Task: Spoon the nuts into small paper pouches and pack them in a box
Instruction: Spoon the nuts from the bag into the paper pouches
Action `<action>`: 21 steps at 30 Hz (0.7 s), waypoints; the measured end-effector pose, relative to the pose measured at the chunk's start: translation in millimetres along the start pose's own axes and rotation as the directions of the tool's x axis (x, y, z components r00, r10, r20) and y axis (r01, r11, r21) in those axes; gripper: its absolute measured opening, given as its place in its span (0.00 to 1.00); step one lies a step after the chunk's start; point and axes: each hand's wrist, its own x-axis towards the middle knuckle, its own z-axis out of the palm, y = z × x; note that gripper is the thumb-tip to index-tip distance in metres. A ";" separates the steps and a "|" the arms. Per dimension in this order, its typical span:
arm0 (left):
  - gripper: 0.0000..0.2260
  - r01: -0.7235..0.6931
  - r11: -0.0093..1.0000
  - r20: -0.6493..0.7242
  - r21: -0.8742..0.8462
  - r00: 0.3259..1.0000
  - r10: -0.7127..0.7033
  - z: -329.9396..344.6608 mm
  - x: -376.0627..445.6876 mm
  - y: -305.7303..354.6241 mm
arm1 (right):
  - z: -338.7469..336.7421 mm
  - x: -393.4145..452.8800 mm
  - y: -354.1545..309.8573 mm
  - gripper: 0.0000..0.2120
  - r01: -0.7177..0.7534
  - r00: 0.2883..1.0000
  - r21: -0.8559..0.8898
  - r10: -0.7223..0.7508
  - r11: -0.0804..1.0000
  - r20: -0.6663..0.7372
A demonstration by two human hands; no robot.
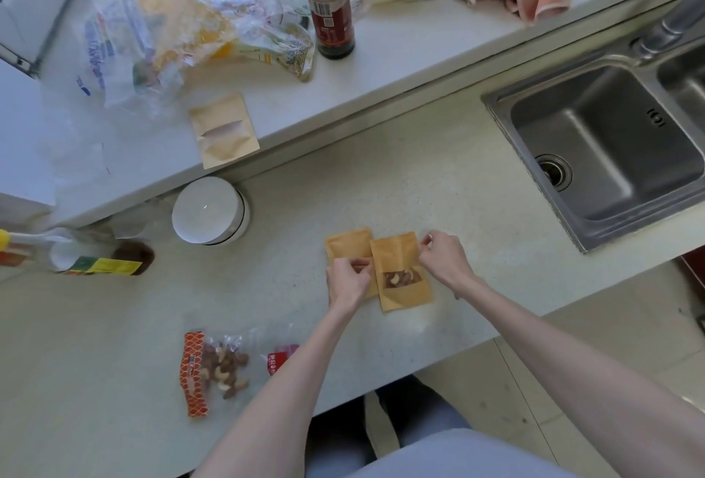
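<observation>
Both grips pinch the filled pouch (pixel 400 271): left hand (pixel 348 279) covers its edge, right hand (pixel 444 260) its corner; second pouch (pixel 348 245) half hidden behind.

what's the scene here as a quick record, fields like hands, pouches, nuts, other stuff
left hand: left hand pinches the left edge of the windowed pouch
right hand: right hand pinches its upper right edge
windowed pouch: windowed pouch lies on the counter, nuts visible through the window
second pouch: second pouch lies partly under it, to the left
spare pouch: spare pouch on the raised ledge
nut bag: nut bag near the front counter edge, nuts inside
sink: sink at right
box: none in view
</observation>
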 end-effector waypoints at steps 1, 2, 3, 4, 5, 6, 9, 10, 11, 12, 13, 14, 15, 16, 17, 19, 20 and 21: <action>0.08 -0.011 1.000 -0.003 0.001 1.000 0.011 -5.5 -0.8 -1.3 | -4.5 -2.4 -2.8 0.08 0.000 1.000 0.017 0.000 1.000 -0.012; 0.08 -0.022 1.000 -0.006 -0.001 1.000 0.022 -11.8 -2.4 -3.4 | -8.6 -5.4 -6.0 0.09 0.003 1.000 0.035 -0.002 0.999 -0.017; 0.08 -0.035 0.999 -0.012 -0.009 0.999 0.035 -19.0 -4.6 -6.4 | -12.3 -8.5 -9.3 0.10 0.009 1.000 0.049 -0.008 0.999 -0.015; 0.08 -0.051 0.999 -0.020 -0.019 0.999 0.050 -26.4 -7.5 -10.0 | -15.3 -11.7 -12.5 0.11 0.019 1.000 0.057 -0.019 0.998 -0.004; 0.08 -0.066 0.997 -0.027 -0.031 0.998 0.065 -34.4 -11.5 -13.8 | -17.9 -15.5 -15.5 0.12 0.033 0.999 0.057 -0.034 0.998 0.013; 0.07 -0.077 0.996 -0.030 -0.045 0.997 0.076 -42.5 -16.1 -18.0 | -19.8 -19.8 -18.4 0.13 0.049 0.998 0.055 -0.051 0.997 0.032; 0.06 -0.072 0.993 -0.047 -0.089 0.997 0.068 -66.6 -33.1 -33.8 | -22.7 -31.9 -28.3 0.17 0.120 0.989 0.051 -0.124 0.991 0.078; 0.07 -0.059 0.993 -0.066 -0.100 0.996 0.053 -74.8 -39.6 -40.4 | -22.3 -35.6 -31.7 0.17 0.155 0.983 0.053 -0.159 0.986 0.092; 0.08 -0.045 0.993 -0.089 -0.107 0.995 0.036 -83.1 -46.2 -47.5 | -21.5 -39.1 -35.1 0.17 0.195 0.974 0.053 -0.200 0.979 0.107; 0.08 -0.032 0.994 -0.111 -0.104 0.994 0.021 -91.3 -52.4 -55.3 | -20.1 -42.1 -38.2 0.16 0.240 0.962 0.044 -0.244 0.970 0.121; 0.09 -0.022 0.995 -0.131 -0.094 0.991 0.009 -99.5 -58.4 -62.8 | -18.8 -45.1 -41.7 0.16 0.288 0.948 0.029 -0.289 0.957 0.130; 0.09 -0.015 0.997 -0.148 -0.081 0.989 0.003 -107.4 -63.5 -69.7 | -17.5 -47.5 -45.6 0.16 0.324 0.937 0.020 -0.324 0.946 0.131; 0.09 -0.014 0.998 -0.163 -0.063 0.987 0.003 -114.8 -67.4 -75.1 | -16.4 -49.5 -49.7 0.16 0.349 0.928 0.020 -0.349 0.937 0.128; 0.09 -0.018 0.999 -0.177 -0.037 0.984 0.011 -121.8 -69.9 -78.2 | -15.6 -51.0 -54.4 0.17 0.368 0.922 0.025 -0.368 0.929 0.120; 0.09 -0.024 1.000 -0.194 -0.010 0.981 0.022 -127.9 -70.5 -78.9 | -15.2 -51.3 -59.3 0.17 0.383 0.917 0.038 -0.385 0.923 0.103; 0.09 -0.043 0.999 -0.230 0.031 0.972 0.049 -138.6 -65.1 -74.2 | -15.3 -51.5 -69.8 0.17 0.386 0.918 0.123 -0.394 0.914 0.042; 0.09 -0.057 0.997 -0.243 0.051 0.968 0.067 -143.3 -60.2 -69.6 | -15.7 -51.8 -75.7 0.17 0.380 0.922 0.174 -0.388 0.908 0.010; 0.10 -0.073 0.994 -0.255 0.075 0.963 0.090 -147.8 -54.1 -63.4 | -16.5 -51.9 -81.5 0.17 0.376 0.924 0.214 -0.381 0.902 -0.018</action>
